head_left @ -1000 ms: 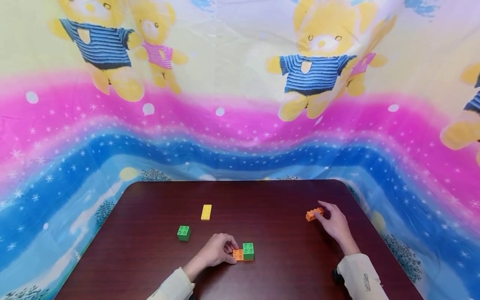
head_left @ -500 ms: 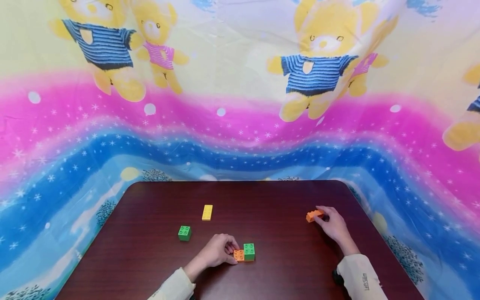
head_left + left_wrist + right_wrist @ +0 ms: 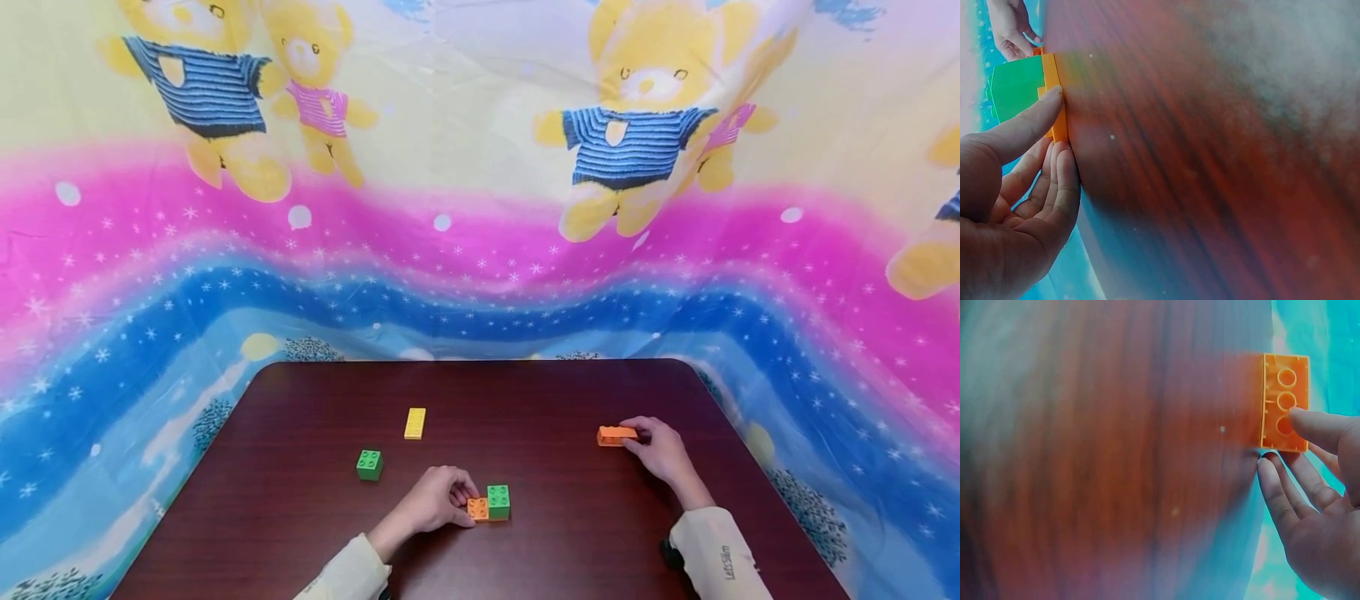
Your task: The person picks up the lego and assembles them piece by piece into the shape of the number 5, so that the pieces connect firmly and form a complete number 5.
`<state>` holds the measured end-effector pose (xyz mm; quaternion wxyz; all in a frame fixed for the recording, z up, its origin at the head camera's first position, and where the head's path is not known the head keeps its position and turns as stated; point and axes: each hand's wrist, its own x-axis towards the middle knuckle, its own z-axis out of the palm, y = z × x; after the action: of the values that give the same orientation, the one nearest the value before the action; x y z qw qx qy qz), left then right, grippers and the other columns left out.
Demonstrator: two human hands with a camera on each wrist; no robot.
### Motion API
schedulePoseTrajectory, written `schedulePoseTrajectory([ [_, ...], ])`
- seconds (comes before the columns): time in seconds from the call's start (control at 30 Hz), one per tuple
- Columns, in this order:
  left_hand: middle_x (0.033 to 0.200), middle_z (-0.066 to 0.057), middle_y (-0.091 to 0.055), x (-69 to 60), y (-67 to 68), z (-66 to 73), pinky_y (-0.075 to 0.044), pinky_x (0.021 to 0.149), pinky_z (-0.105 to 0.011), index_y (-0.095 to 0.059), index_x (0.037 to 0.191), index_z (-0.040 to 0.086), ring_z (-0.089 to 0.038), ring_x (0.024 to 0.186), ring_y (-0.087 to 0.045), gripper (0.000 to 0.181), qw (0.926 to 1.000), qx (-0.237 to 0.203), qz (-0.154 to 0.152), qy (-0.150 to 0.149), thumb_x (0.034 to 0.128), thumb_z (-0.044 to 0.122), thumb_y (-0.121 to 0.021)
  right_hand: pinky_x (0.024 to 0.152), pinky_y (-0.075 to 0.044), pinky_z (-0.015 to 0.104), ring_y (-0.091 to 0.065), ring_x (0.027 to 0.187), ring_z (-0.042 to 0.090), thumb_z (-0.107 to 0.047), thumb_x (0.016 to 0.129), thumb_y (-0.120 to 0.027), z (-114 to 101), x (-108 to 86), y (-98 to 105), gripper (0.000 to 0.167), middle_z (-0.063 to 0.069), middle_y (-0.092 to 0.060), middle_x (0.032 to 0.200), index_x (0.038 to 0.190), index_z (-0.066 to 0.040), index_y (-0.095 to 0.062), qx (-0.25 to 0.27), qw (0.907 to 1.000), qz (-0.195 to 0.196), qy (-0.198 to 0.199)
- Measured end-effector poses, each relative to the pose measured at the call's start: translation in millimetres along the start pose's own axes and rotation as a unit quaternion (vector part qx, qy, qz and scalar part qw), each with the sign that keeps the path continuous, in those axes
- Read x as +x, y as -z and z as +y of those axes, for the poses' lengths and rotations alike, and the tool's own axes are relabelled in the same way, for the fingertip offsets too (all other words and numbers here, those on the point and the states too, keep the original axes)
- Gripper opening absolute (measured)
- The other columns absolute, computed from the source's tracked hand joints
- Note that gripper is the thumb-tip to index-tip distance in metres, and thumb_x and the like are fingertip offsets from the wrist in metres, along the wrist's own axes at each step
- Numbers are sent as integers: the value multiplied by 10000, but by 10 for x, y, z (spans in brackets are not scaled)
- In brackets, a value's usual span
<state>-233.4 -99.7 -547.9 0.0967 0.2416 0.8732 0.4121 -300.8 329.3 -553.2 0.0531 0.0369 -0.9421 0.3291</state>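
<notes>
Two narrow pinches: with left hand (image 3: 437, 500) on orange base (image 3: 477, 509), near side, probably for steadying; with right hand (image 3: 662, 454) on orange brick (image 3: 615, 436), far right (tipped on its side).

Both sleeves (image 3: 712, 546) are cream, with dark lettering (image 3: 727, 563) and black wristwear (image 3: 672, 554) on the right.

a head camera looks forward and down from above and behind the left hand (image 3: 437, 500) and right hand (image 3: 663, 454), while each wrist camera, tipped sideways and low over the table (image 3: 555, 400), views its own hand up close, the left one sharing the distant right hand with the head view.
</notes>
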Motion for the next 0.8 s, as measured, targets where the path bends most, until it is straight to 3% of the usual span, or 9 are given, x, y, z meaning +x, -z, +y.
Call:
schedulePoseTrajectory([
  [0.33,834,-24,-706,2,-4,5,-525,687,-185,-759,913,61,-107,750,-638,303,10000,20,27,-44,681,34,-953,933,-561,558,-646,1031,329,-84,947,-744,-97,-7,-53,278,194,-677,1216,1225,-81,-726,98,9998,-141,-120],
  [0.57,821,-1,-689,11,-7,-5,-522,675,-180,-758,907,81,-79,746,-615,300,10000,88,13,-13,684,45,-956,941,-561,533,-632,1037,310,-237,1002,-703,-199,-31,-80,308,195,-672,1281,1280,-104,-712,304,9988,-354,-147],
  [0.8,822,2,-683,8,-8,-25,-526,669,-179,-757,907,83,-81,749,-615,300,10000,66,29,-47,685,37,-954,755,-580,387,-652,824,217,-296,1042,-641,-281,7,-151,330,167,-697,1190,1296,-91,-696,546,9963,-523,-407],
])
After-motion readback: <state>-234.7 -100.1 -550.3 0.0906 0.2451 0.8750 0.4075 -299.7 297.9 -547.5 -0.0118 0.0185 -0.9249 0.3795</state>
